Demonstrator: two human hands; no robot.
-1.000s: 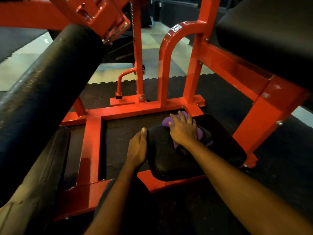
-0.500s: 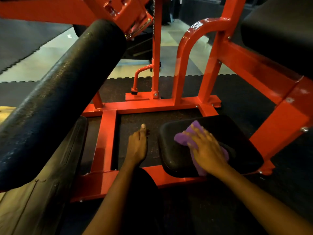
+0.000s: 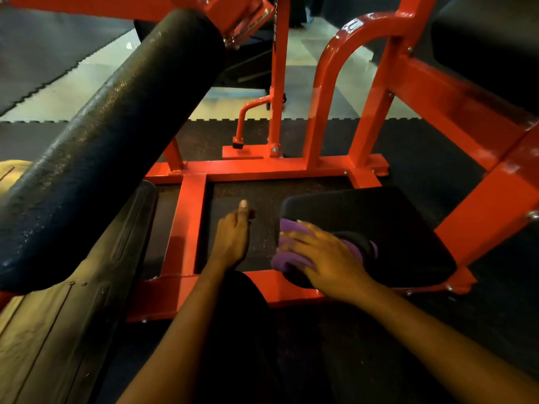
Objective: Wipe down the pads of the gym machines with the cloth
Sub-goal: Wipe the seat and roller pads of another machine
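A low black pad [image 3: 379, 228] sits on the red machine frame [image 3: 262, 167] at centre right. A purple cloth [image 3: 287, 258] lies on the pad's near left corner. My right hand [image 3: 326, 258] presses flat on the cloth with fingers spread, pointing left. To the left of the pad, my left hand [image 3: 233, 237] hangs over the floor mat with the thumb pointing forward. It holds nothing and does not touch the pad.
A thick black roller pad [image 3: 110, 126] crosses the upper left, close overhead. A worn dark pad [image 3: 116, 243] lies below it at left. Another black pad [image 3: 490, 45] sits on the red beam at upper right. Dark rubber matting [image 3: 423, 158] covers the floor.
My right hand slid the cloth from the pad's far side to its near left corner. My left hand came off the pad's left edge and now hangs beside it.
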